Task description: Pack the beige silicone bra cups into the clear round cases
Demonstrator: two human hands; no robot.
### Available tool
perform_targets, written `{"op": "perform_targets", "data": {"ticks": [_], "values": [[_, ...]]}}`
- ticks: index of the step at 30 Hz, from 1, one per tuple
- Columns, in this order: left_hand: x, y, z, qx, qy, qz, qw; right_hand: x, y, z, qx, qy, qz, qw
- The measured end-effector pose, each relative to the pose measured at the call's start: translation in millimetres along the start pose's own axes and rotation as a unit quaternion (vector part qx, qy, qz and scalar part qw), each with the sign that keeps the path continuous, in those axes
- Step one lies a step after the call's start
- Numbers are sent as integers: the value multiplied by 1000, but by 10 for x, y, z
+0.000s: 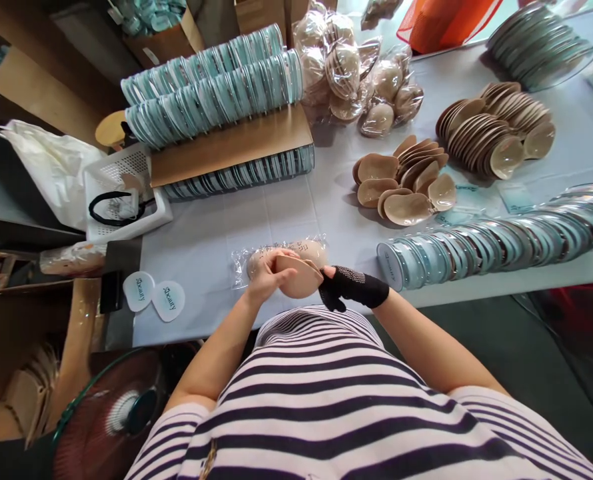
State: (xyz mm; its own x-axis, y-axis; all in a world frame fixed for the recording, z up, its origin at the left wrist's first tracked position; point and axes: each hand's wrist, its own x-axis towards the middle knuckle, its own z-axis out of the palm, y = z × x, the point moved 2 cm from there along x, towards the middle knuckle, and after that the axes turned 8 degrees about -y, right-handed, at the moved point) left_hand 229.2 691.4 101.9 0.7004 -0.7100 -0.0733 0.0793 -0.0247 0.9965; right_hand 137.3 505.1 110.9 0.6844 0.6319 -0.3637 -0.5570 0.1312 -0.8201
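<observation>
A beige, rounded cup pad [299, 280] sits between the two hands at the near edge of the worktop [216, 227], its hollow side tilted up and toward the person. Its smooth rim catches light, and the left fingers [276, 257] curl over its top edge. Just behind it lies a clear plastic bag [281, 257], flat on the pale cloth, with more beige pads inside.
</observation>
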Motion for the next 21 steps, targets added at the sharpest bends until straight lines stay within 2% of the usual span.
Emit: {"op": "perform_targets", "data": {"ticks": [2, 4, 8, 10, 13, 16, 21], "values": [[-34, -60, -33, -52, 27, -50, 997, 1, -17, 5, -58, 32, 0, 998], [-71, -80, -52, -74, 28, -74, 994, 18, -40, 13, -129, 64, 0, 989], [-128, -16, -35, -92, -57, -37, 993, 46, -124, 56, -212, 85, -72, 971], [-150, 14, -17, -102, -96, -9, 990, 54, -142, 76, -199, 81, -110, 970], [-178, 21, 5, -133, -123, 26, 983, 80, -109, 95, -146, 86, -131, 977], [-195, -3, 16, -153, -122, 43, 980, 116, -63, 98, -121, 153, -162, 967], [-191, -2, -13, -130, -87, 27, 987, 128, -73, 75, -125, 292, -207, 925]]}}
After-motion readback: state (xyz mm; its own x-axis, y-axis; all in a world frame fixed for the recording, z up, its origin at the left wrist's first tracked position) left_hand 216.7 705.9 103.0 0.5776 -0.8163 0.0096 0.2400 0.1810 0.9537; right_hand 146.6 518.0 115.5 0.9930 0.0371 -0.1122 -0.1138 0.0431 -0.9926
